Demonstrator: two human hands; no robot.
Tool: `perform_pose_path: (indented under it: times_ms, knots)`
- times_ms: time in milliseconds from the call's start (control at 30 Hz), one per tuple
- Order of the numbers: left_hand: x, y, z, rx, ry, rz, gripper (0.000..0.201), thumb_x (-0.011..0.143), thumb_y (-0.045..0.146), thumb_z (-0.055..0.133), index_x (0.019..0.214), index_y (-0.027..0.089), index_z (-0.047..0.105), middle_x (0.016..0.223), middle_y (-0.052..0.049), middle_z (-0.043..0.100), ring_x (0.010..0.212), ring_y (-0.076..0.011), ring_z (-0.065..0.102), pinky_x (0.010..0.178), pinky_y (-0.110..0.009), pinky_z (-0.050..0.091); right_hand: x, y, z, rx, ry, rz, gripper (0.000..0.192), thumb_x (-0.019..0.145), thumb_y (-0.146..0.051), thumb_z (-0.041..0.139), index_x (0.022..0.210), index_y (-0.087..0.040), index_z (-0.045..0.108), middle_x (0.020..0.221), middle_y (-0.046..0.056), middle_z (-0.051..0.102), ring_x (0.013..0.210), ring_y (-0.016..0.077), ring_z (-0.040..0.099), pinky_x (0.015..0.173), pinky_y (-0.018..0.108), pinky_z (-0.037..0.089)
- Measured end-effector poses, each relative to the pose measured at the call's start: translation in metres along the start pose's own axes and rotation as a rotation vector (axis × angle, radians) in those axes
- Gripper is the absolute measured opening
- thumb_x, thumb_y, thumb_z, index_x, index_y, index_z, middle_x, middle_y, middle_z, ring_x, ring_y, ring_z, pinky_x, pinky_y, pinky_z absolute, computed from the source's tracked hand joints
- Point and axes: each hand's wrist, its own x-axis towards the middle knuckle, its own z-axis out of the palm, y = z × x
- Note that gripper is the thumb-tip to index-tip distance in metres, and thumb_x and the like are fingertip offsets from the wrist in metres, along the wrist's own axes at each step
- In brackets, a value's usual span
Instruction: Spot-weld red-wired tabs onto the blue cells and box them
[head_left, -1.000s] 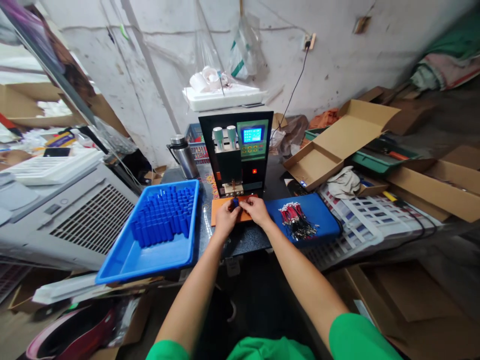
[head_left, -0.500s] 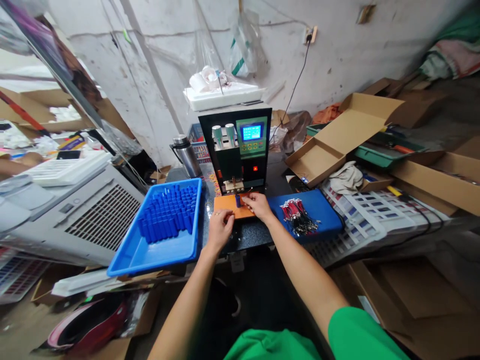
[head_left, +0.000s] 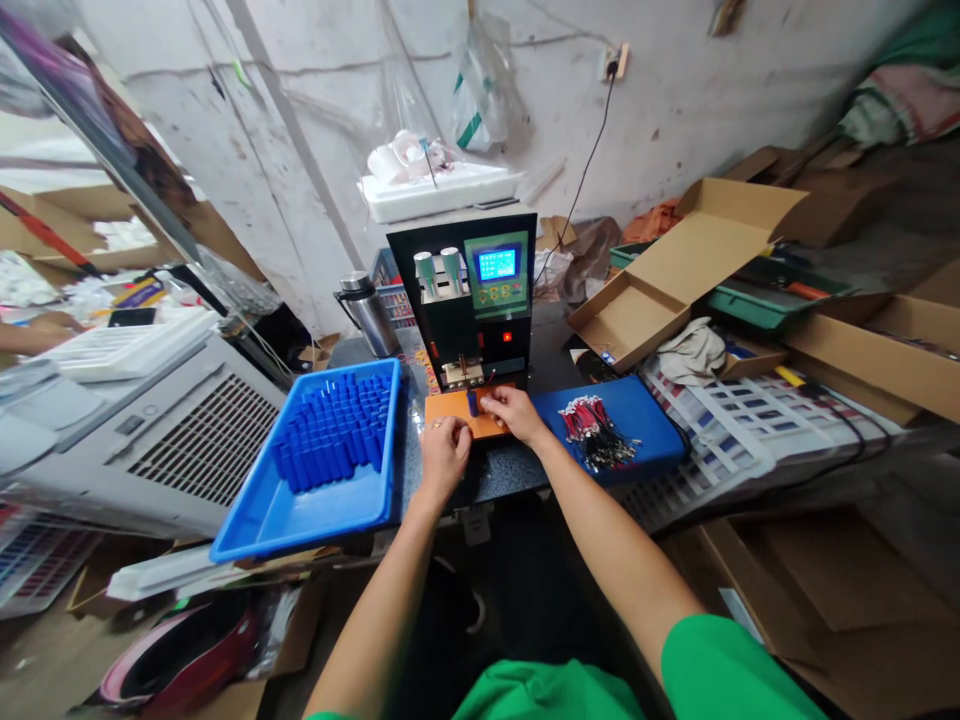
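Observation:
A blue cylindrical battery cell stands upright on an orange board, right under the electrodes of a black spot-welding machine. My right hand is at the cell's right side, thumb and finger pinched together; whatever is between them is too small to make out. On the board's front left part rests my left hand, its fingers curled and closed. Its fingertips hide anything they may hold. To the right, a bundle of red and black wire leads lies on a blue pad.
A blue tray with many upright blue cells stands at left. Behind it is a steel flask. An open cardboard box and a white plastic crate are at right. Foam and tape rolls sit on the machine.
The view has shifted slightly. The machine's screen shows a different display. Both hands keep about the same place by the cell, and the cell still stands under the electrodes.

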Motion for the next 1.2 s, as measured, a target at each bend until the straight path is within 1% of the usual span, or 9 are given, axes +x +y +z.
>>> perform_pose_path:
  times_ms: [100,200,467,600,667,767,867,1067,1200]
  knots:
    - [0.003,0.005,0.002,-0.022,-0.013,0.0,0.015,0.084,0.019,0.053,0.07,0.021,0.058,0.064,-0.002,0.057,0.063,-0.0181,0.053,0.063,-0.03,0.035,-0.004,-0.002,0.0,-0.071,-0.066,-0.077,0.03,0.07,-0.046,0.071,0.076,-0.018,0.064,0.069,0.0,0.066,0.059,0.0123,0.056,0.058,0.025,0.047]
    - [0.007,0.008,0.005,-0.033,-0.028,0.003,0.017,0.086,0.02,0.051,0.07,0.021,0.056,0.065,-0.001,0.057,0.065,-0.0177,0.053,0.064,-0.029,0.035,-0.005,-0.001,0.001,-0.105,-0.092,-0.118,0.023,0.07,-0.039,0.069,0.077,-0.017,0.064,0.074,0.001,0.068,0.067,0.0136,0.06,0.069,0.027,0.05]
    - [0.009,0.009,0.009,-0.097,-0.071,-0.002,0.014,0.086,0.019,0.05,0.074,0.021,0.056,0.069,-0.002,0.057,0.066,-0.0175,0.055,0.065,-0.029,0.04,-0.007,-0.003,0.001,-0.118,-0.104,-0.123,0.019,0.071,-0.036,0.065,0.073,-0.017,0.064,0.07,0.0,0.066,0.063,0.0129,0.057,0.064,0.026,0.047]
    - [0.003,0.007,0.005,-0.146,-0.011,0.06,0.009,0.085,0.02,0.053,0.085,0.019,0.062,0.088,-0.006,0.062,0.086,-0.0198,0.06,0.078,-0.031,0.049,-0.006,-0.007,-0.002,-0.067,-0.078,-0.079,0.02,0.068,-0.037,0.068,0.069,-0.018,0.065,0.064,-0.001,0.063,0.059,0.0125,0.054,0.058,0.024,0.043]
    - [0.002,0.005,0.005,-0.134,0.008,0.099,0.02,0.085,0.018,0.054,0.101,0.019,0.066,0.108,-0.01,0.062,0.105,-0.0223,0.06,0.092,-0.035,0.049,-0.005,-0.005,-0.005,0.026,-0.053,-0.018,0.021,0.067,-0.039,0.069,0.067,-0.018,0.064,0.057,-0.003,0.058,0.051,0.0111,0.048,0.05,0.023,0.037]
    - [0.006,-0.001,0.009,-0.079,-0.078,0.162,0.039,0.084,0.015,0.053,0.122,0.021,0.064,0.128,-0.011,0.058,0.119,-0.024,0.057,0.101,-0.038,0.047,-0.002,-0.001,-0.008,0.179,-0.009,0.058,0.021,0.066,-0.038,0.069,0.066,-0.019,0.064,0.051,-0.004,0.053,0.044,0.0085,0.041,0.043,0.022,0.028]
    - [0.013,-0.006,0.016,-0.065,-0.143,0.178,0.044,0.084,0.014,0.055,0.127,0.02,0.062,0.12,-0.011,0.064,0.106,-0.0227,0.063,0.093,-0.037,0.05,-0.001,0.001,-0.009,0.269,0.038,0.079,0.019,0.066,-0.037,0.069,0.065,-0.018,0.062,0.051,-0.005,0.053,0.042,0.007,0.039,0.041,0.02,0.025]
    - [0.016,-0.006,0.02,-0.186,-0.141,0.064,0.038,0.088,0.024,0.059,0.126,0.018,0.06,0.084,-0.003,0.065,0.073,-0.0153,0.061,0.072,-0.028,0.049,0.001,-0.003,-0.007,0.316,0.093,0.113,0.023,0.065,-0.037,0.07,0.061,-0.019,0.058,0.051,-0.005,0.053,0.042,0.0064,0.04,0.04,0.019,0.025]
    - [0.02,-0.002,0.016,-0.281,-0.113,-0.081,0.025,0.093,0.032,0.054,0.108,0.016,0.065,0.073,0.0,0.062,0.064,-0.013,0.057,0.062,-0.024,0.043,0.001,-0.006,-0.006,0.326,0.116,0.107,0.023,0.064,-0.038,0.071,0.063,-0.018,0.059,0.053,-0.004,0.053,0.044,0.0063,0.042,0.04,0.019,0.025]
